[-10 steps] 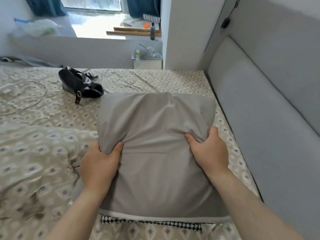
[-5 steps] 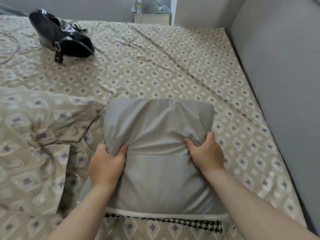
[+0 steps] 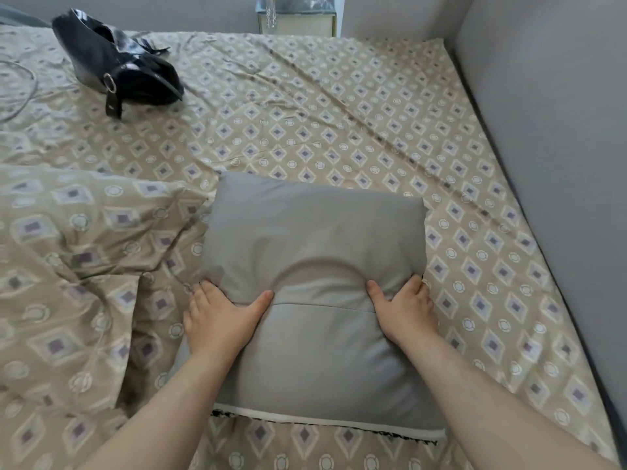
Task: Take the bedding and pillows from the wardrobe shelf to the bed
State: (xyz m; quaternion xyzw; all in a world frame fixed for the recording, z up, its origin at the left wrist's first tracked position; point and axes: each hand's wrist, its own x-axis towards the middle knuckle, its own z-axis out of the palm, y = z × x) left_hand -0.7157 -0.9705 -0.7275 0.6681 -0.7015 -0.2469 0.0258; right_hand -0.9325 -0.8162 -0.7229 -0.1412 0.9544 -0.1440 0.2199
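Note:
A grey pillow with a white and houndstooth trim along its near edge rests on the bed, which wears a beige diamond-patterned sheet. My left hand grips the pillow's left side, thumb on top and fingers tucked under the edge. On the pillow's right side, my right hand holds it the same way. A rumpled duvet in the same beige pattern lies just left of the pillow, touching it.
A black shiny handbag lies on the bed at the far left, with a thin cable beside it. A grey padded headboard runs along the bed's right side. A small bedside cabinet stands beyond the far edge.
The pillow has come down from a raised, upright hold onto the sheet, its top now flatter. My view has tilted downward, and both hands have stayed on the pillow's sides.

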